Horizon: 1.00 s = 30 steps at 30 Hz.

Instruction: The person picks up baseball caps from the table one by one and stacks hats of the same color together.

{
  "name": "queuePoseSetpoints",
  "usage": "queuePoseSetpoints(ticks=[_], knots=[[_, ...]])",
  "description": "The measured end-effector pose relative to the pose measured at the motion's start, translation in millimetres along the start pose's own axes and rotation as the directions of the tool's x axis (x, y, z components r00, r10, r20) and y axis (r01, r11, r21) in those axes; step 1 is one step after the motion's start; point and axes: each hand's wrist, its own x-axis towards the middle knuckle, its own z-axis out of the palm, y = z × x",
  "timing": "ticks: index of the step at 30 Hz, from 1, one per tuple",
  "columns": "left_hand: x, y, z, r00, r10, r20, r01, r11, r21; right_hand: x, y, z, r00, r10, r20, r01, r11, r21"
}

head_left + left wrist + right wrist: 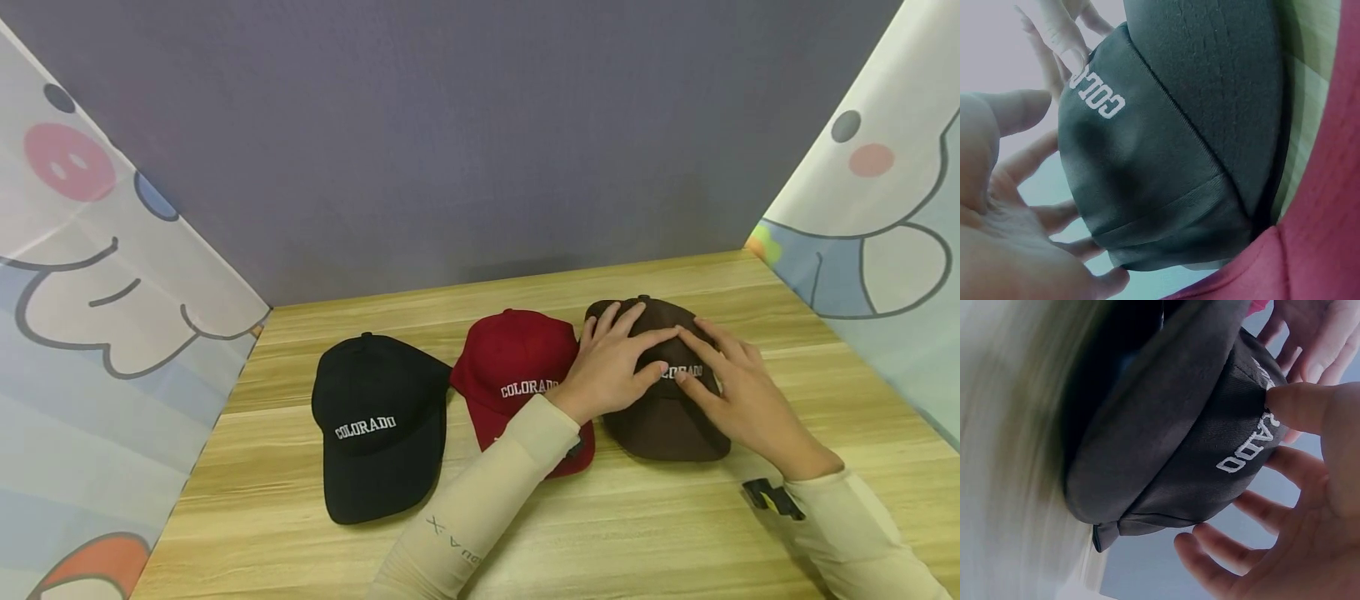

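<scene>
A dark brown baseball cap with white COLORADO lettering lies on the right part of the wooden table, brim toward me. My left hand rests on the left side of its crown, fingers spread and fairly straight. On the other side my right hand touches the crown with spread fingers, its thumb near the lettering. Both thumbs lie close together at the front. In the right wrist view the right fingertips meet the crown. A red cap lies just left, partly hidden by my left forearm.
A black COLORADO cap lies at the left of the wooden table, its edge close to the red cap. Behind the table stands a grey panel. Cartoon-printed cloth hangs on both sides.
</scene>
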Motion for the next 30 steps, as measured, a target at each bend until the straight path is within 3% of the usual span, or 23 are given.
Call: queuePoseSetpoints(ticks=[7, 30], knots=[[0.3, -0.8, 1.0, 0.998, -0.013, 0.059, 0.012, 1.0, 0.009, -0.1, -0.2, 1.3, 0.998, 0.018, 0.057, -0.017, 1.0, -0.02], [-0.3, -1.1, 2.2, 0.993, -0.054, 0.11, 0.054, 0.999, 0.007, 0.7, 2.1, 3.4, 0.997, 0.016, 0.072, -0.014, 0.999, -0.029]])
